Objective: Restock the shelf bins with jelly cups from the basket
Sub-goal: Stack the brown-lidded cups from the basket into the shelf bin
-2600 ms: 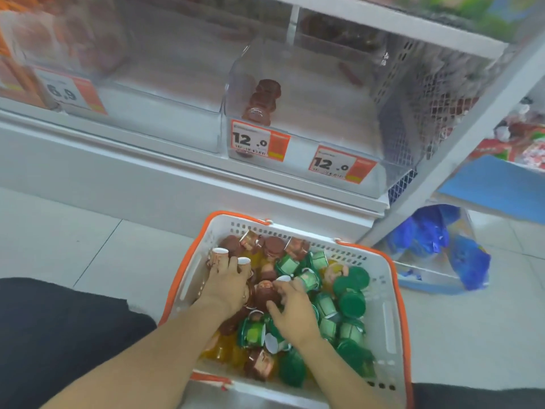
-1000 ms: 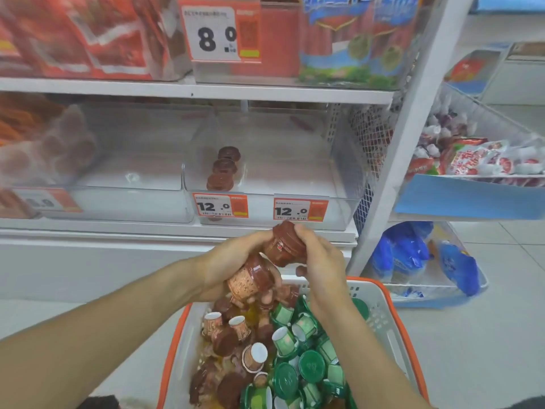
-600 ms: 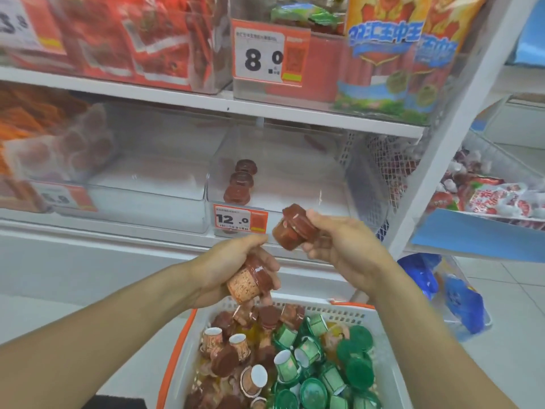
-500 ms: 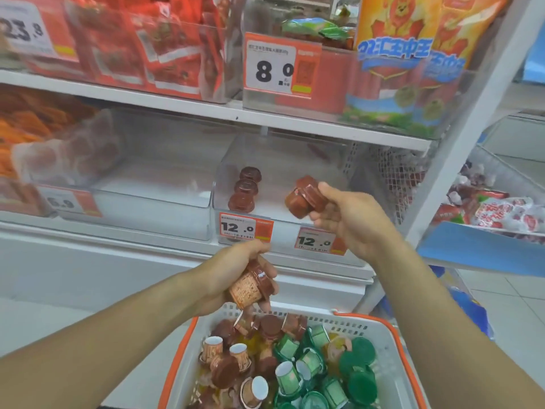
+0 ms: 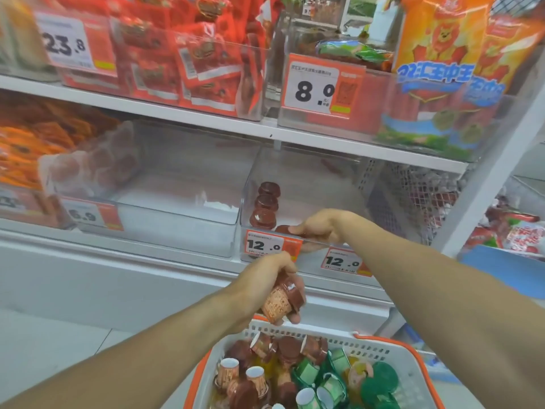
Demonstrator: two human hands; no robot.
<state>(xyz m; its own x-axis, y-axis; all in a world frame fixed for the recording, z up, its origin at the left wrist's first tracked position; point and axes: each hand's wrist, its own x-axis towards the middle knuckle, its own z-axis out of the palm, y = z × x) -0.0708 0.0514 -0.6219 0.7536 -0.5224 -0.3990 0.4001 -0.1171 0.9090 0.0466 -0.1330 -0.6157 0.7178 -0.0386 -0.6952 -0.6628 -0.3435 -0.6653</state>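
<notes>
The left hand [image 5: 267, 278] has its grip curled around a brown-lidded jelly cup [image 5: 282, 302], held tilted above the far rim of the basket [image 5: 413, 376]. The right hand [image 5: 320, 227] reaches over the front wall of a clear shelf bin [image 5: 298, 178], its grip pinching another brown cup [image 5: 283, 229] just beside a row of three brown cups [image 5: 265, 203] standing inside. The white, orange-rimmed basket below holds brown cups on the left and green cups [image 5: 339, 385] on the right. Orange price tags [image 5: 272, 245] hang on the bin's front.
</notes>
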